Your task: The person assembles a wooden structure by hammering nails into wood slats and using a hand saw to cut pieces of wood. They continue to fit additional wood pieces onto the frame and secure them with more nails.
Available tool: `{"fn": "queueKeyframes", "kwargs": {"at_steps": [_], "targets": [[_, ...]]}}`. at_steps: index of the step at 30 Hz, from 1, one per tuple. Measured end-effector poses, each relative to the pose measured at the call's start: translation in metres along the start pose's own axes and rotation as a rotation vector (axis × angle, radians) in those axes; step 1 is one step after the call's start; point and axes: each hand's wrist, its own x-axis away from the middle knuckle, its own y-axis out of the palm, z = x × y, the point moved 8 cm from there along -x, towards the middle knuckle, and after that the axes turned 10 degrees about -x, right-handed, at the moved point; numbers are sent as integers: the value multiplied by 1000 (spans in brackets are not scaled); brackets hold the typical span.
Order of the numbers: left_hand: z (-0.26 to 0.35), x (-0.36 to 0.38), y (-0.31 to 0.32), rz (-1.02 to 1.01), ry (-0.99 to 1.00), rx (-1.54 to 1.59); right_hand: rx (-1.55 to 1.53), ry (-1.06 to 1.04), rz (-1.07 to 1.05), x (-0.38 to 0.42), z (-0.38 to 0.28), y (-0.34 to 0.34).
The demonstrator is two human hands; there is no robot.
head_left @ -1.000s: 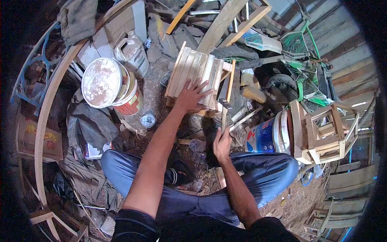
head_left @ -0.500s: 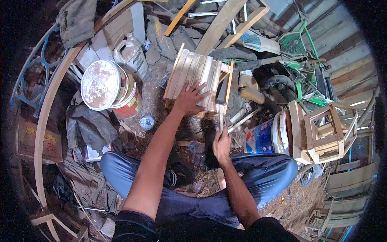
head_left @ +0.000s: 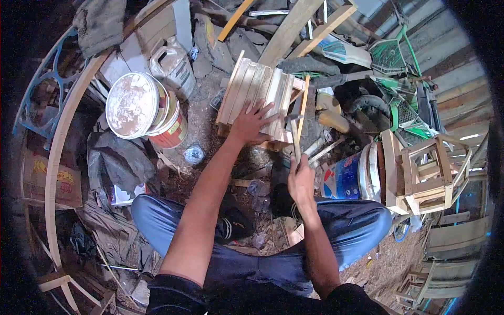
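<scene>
A small slatted wooden stool or box (head_left: 242,86) lies on the ground in front of me, its pale slats facing up. My left hand (head_left: 251,123) rests on the slats with its fingers spread. In my right hand (head_left: 302,181) is the wooden handle of a hammer (head_left: 296,140). The fingers wrap the handle's lower part. The hammer's dark head is by the right end of the slats, next to an orange-edged wooden strip (head_left: 304,107). My bent legs lie on both sides below the piece.
Left stand stacked paint buckets (head_left: 131,105) and a plastic jug (head_left: 172,68). A blue bucket (head_left: 344,178) and wooden stool frames (head_left: 428,176) are at right. Behind are long planks (head_left: 289,31) and green bike parts (head_left: 404,115). A clear plastic cup (head_left: 193,154) lies on the littered ground.
My right hand has moved slightly right and the hammer has turned, its head now pointing across toward the slats. My left hand stays on the slats. The view has shifted a little.
</scene>
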Motion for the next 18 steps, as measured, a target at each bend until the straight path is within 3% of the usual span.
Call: {"fn": "queueKeyframes", "kwargs": {"at_steps": [6, 12, 14, 16, 18], "targets": [[1, -2, 0, 3, 0, 14, 133, -115, -79, -3, 10, 4], [3, 1, 2, -3, 7, -23, -48, 22, 37, -9, 6, -7], [2, -2, 0, 10, 7, -39, 145, -73, -90, -12, 30, 12], [-1, -1, 0, -6, -1, -2, 88, -30, -100, -14, 16, 6], [0, -1, -1, 16, 8, 1, 1, 52, 3, -11, 0, -10]]}}
